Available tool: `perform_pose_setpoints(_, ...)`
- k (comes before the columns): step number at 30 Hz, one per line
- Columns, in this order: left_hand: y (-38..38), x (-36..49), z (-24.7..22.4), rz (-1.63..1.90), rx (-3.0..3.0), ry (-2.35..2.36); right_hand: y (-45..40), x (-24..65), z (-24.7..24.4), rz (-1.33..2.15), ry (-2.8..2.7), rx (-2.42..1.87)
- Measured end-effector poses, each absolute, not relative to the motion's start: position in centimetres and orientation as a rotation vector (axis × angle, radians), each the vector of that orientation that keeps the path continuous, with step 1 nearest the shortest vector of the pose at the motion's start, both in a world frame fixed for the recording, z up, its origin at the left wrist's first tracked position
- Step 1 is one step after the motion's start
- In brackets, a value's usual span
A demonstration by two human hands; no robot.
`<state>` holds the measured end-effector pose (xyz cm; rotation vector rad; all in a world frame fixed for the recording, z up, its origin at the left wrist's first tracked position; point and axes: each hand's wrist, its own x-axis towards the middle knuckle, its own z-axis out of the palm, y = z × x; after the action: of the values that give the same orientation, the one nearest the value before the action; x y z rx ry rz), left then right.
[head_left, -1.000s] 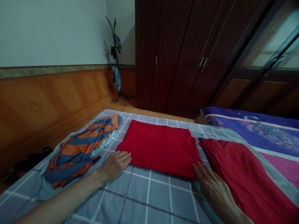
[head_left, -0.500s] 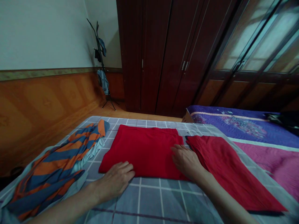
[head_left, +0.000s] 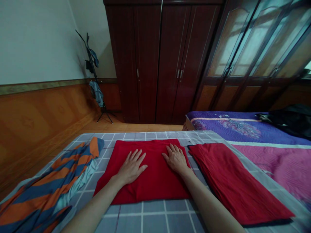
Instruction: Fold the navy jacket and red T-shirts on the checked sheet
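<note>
A folded red garment (head_left: pixel 150 181) lies flat in front of me on the grey checked bedspread (head_left: pixel 155 216). On its left half rests my left hand (head_left: pixel 132 166), palm down with the fingers spread. My right hand (head_left: pixel 176 158) lies on its upper right part, fingers stretched out flat. Neither hand grips the cloth. Beside it on the right is a second folded red garment (head_left: pixel 238 181) with a dark layer showing along its edge. An orange and blue striped garment (head_left: pixel 55 181) lies rumpled at the left, with pale blue cloth under it.
Beyond the right edge is a bed with a purple and pink cover (head_left: pixel 262 155), a black item (head_left: pixel 291 121) lying on it. A dark red wardrobe (head_left: pixel 148 64) stands at the back. Left of it is a coat stand (head_left: pixel 93 71) holding several things.
Both hands have moved from the garment's near and right edges onto its top, and the fingers have spread flat. The view has shifted a little to the right.
</note>
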<state>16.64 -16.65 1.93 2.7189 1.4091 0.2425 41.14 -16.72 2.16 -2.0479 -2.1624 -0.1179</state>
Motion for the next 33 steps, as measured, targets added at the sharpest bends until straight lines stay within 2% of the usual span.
perform_pose_setpoints(3,-16.3,16.2,0.5,0.245,2.712,1.418,-16.4,41.1,1.6,-0.101,-2.154,-2.03)
perform_pose_setpoints(8,-16.3,16.0,0.2,0.242,2.747,1.377,-15.6,40.7,1.2,-0.005,-2.371,-1.761)
perform_pose_setpoints(14,-16.1,15.7,0.5,0.316,2.662,1.376,-14.6,42.5,0.9,-0.097,-2.174,-2.054)
perform_pose_setpoints(18,-16.8,14.9,3.8,0.519,2.514,1.318,-14.5,42.9,0.8,-0.128,-2.162,-2.065)
perform_pose_setpoints(20,-17.4,14.3,5.9,0.407,2.415,1.203,-14.5,42.8,0.7,-0.134,-2.167,-2.059)
perform_pose_setpoints(22,-18.2,14.0,7.6,0.137,2.336,1.045,-14.4,42.7,0.7,-0.138,-2.17,-2.052)
perform_pose_setpoints(26,-19.7,14.4,8.4,-0.268,2.387,0.897,-14.3,42.8,0.6,-0.133,-2.172,-2.041)
perform_pose_setpoints(33,-22.8,14.2,6.8,-0.16,2.593,1.087,-16.3,41.0,3.4,-0.065,-2.257,-1.893)
